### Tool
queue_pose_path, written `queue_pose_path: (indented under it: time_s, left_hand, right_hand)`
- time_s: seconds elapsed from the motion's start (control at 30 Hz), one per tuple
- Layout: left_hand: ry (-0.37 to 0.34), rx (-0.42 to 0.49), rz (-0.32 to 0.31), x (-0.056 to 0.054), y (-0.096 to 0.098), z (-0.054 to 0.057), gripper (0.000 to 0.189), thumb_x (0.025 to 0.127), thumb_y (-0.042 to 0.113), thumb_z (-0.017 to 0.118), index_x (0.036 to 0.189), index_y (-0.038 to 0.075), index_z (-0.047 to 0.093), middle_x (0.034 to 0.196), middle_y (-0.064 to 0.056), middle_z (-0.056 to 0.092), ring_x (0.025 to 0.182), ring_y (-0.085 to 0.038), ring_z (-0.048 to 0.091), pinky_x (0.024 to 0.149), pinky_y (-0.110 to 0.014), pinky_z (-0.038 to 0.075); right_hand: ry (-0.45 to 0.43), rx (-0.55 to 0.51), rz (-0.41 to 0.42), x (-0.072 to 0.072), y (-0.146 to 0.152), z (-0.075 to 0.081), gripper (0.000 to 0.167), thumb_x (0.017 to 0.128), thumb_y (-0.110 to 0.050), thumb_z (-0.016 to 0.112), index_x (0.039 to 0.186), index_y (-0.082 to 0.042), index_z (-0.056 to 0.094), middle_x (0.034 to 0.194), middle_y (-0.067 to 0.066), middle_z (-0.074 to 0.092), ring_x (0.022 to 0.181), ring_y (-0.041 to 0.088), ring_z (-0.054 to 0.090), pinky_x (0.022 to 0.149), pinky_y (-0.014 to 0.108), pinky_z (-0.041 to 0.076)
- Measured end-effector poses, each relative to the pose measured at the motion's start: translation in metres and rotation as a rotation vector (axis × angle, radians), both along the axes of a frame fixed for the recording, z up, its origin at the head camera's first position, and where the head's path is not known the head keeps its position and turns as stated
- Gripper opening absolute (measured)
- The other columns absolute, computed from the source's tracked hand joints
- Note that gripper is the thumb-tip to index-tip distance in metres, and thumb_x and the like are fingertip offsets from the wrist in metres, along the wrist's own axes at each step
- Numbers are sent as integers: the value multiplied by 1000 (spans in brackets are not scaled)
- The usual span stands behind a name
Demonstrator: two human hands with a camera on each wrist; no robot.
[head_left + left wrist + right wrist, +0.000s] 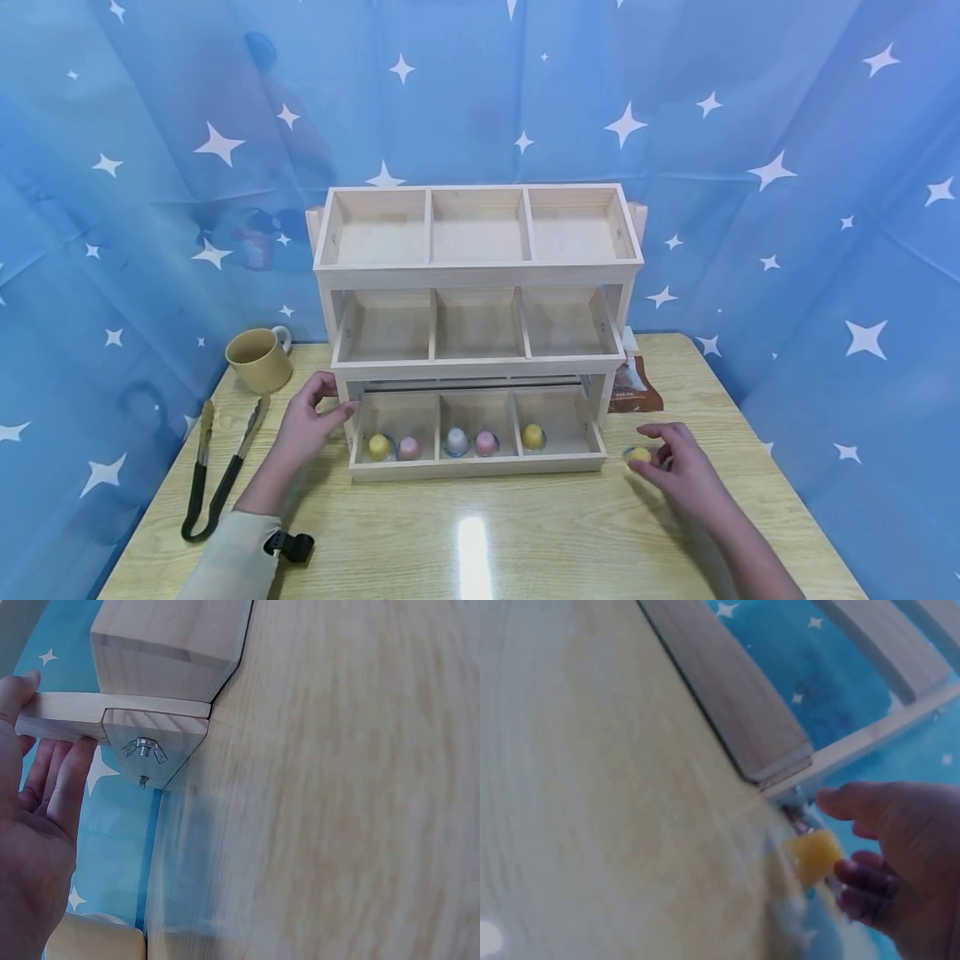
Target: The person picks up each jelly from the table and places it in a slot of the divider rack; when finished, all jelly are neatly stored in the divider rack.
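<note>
A three-tier wooden rack (480, 277) stands in the middle of the table, each tier split into three compartments. My left hand (309, 421) grips its left upright (64, 712), thumb on one side and fingers on the other. On the right, my right hand (686, 471) is spread around a small yellow jelly cup (639, 455) on the table. In the right wrist view, the thumb is apart from that yellow cup (815, 856), and the lower fingertips are right at its side. The rack's bottom tier holds yellow cups (380, 447), pink cups (486, 443) and a white one (457, 441).
Black-handled tongs (217, 475) lie on the left of the table, with a yellow mug (259, 360) behind them. A brown packet (633, 386) lies by the rack's right side. A blue star-patterned curtain (480, 92) hangs behind and around the table.
</note>
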State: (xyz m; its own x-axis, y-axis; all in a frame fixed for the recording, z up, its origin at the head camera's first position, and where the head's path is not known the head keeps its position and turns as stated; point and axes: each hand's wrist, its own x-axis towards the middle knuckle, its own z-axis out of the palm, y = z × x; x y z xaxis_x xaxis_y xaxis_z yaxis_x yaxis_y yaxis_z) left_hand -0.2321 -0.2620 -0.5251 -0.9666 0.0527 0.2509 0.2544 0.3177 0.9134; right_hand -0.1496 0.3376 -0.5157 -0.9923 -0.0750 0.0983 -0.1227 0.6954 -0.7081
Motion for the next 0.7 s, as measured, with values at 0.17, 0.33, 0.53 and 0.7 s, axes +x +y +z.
queue_pose_path:
  time_s: [0.17, 0.33, 0.53, 0.7]
  left_hand:
    - [3, 0, -2, 0, 0, 0, 34, 103, 9, 81, 131, 3, 63, 125, -17, 68, 114, -13, 64, 88, -30, 63]
    - [7, -6, -5, 1, -1, -1, 33, 104, 10, 80, 131, 2, 63, 125, -17, 68, 115, -14, 64, 89, -29, 62]
    - [-5, 2, -8, 1, 0, -1, 34, 104, 12, 80, 132, 2, 63, 126, -17, 67, 116, -15, 63, 90, -29, 62]
    - [3, 3, -6, 2, 1, 3, 33, 104, 9, 79, 131, 1, 63, 126, -19, 68, 114, -12, 64, 89, -28, 62]
  right_hand:
    - [-145, 0, -9, -5, 6, -12, 66, 97, -16, 88, 148, 7, 53, 129, 24, 54, 94, 22, 58, 72, 25, 54]
    - [-147, -14, -28, -7, 8, -18, 56, 98, -13, 86, 143, 6, 58, 127, 21, 58, 91, 22, 56, 71, 26, 52]
    - [-131, -43, -37, -5, 9, -22, 46, 98, -9, 85, 135, 5, 62, 111, 12, 63, 87, 18, 55, 69, 26, 50]
    - [-92, -66, -45, -2, 9, -24, 41, 96, -7, 87, 130, 3, 67, 100, 8, 65, 84, 15, 56, 68, 25, 51]
